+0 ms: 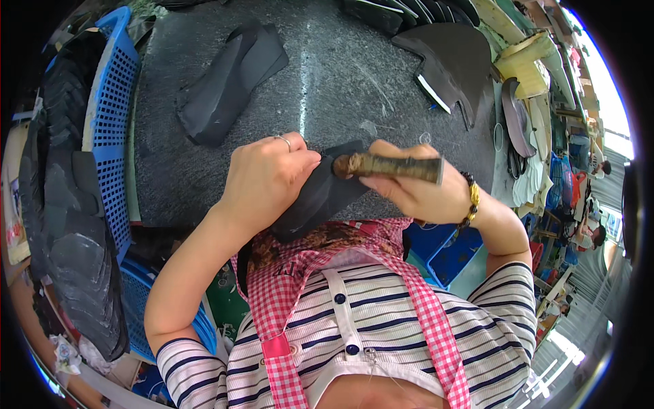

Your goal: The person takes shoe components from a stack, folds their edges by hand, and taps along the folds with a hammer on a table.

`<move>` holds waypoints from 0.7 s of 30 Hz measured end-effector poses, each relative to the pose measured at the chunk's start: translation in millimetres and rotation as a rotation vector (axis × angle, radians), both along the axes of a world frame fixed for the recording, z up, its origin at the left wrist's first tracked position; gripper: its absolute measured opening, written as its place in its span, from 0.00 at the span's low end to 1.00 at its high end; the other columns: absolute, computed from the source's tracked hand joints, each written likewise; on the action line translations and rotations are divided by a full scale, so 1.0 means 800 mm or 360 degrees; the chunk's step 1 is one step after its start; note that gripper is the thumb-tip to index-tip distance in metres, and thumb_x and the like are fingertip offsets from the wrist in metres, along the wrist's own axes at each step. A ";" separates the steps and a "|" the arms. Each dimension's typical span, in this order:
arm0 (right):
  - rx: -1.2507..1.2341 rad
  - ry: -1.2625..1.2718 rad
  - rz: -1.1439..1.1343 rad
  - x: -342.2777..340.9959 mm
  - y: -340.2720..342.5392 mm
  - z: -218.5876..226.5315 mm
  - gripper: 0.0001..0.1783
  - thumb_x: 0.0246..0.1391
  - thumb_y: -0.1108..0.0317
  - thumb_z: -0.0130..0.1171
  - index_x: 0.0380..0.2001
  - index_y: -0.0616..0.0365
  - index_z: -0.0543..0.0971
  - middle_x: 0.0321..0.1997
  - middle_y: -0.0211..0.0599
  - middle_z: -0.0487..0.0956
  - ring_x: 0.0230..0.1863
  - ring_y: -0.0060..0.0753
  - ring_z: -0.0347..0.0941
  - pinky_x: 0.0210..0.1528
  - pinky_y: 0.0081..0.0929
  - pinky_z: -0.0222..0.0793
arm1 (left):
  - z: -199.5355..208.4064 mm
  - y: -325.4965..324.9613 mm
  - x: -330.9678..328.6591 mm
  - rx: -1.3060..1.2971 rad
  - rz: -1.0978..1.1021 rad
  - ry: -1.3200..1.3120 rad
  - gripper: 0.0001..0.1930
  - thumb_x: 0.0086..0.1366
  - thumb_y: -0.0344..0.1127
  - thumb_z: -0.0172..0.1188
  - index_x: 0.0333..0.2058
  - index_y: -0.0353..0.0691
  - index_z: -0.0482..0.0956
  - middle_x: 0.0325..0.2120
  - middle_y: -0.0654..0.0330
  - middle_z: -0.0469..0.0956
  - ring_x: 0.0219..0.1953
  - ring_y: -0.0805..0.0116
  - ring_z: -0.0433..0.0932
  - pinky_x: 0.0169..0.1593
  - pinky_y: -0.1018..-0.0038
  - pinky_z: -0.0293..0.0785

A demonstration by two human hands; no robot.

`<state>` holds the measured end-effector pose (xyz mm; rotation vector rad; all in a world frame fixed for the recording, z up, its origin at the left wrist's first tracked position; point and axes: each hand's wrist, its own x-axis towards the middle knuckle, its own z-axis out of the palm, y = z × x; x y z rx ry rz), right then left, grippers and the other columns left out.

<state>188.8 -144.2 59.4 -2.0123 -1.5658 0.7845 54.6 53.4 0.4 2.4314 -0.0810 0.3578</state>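
Note:
Close to the near edge of the dark worktable (272, 82), my left hand (262, 174) pinches the upper-left edge of a folded black sheet piece (315, 198). That piece looks like a shoe upper part and hangs over the table edge toward my apron. My right hand (424, 194) is closed round a hammer (395, 167) with a worn brownish metal head. Its rounded end lies over the black piece, just right of my left fingertips. The hammer's handle is mostly hidden by my hand. Another folded black piece (235, 85) lies farther back on the left.
A blue perforated basket (112, 150) stands along the left side, beside stacked black pieces (75, 252). Dark curved pieces (453, 61) lie at the far right of the table. Off the right edge are pale yellow material (528, 65) and, below, a blue bin (453, 255).

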 end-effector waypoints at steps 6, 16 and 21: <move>0.0022 -0.0011 -0.0183 0.005 0.014 0.003 0.10 0.57 0.65 0.57 0.39 0.56 0.73 0.20 0.44 0.75 0.24 0.53 0.74 0.26 0.41 0.70 | -0.003 -0.003 -0.007 0.0268 -0.0048 -0.0055 0.05 0.53 0.30 0.66 0.30 0.42 0.83 0.26 0.65 0.78 0.27 0.66 0.79 0.29 0.72 0.74; -0.0120 0.0020 -0.0097 0.005 0.018 0.004 0.11 0.58 0.63 0.56 0.39 0.57 0.72 0.19 0.46 0.75 0.24 0.54 0.74 0.25 0.43 0.69 | 0.011 -0.023 -0.038 -0.0175 0.0314 0.0266 0.10 0.53 0.29 0.66 0.36 0.40 0.82 0.29 0.62 0.77 0.29 0.64 0.77 0.33 0.72 0.73; 0.0022 -0.0116 -0.0109 0.001 0.016 -0.006 0.10 0.58 0.63 0.56 0.37 0.58 0.72 0.19 0.46 0.74 0.23 0.53 0.74 0.25 0.42 0.68 | 0.012 -0.043 -0.042 0.0256 0.0373 0.0018 0.11 0.53 0.29 0.65 0.37 0.38 0.81 0.33 0.61 0.77 0.37 0.60 0.75 0.43 0.66 0.70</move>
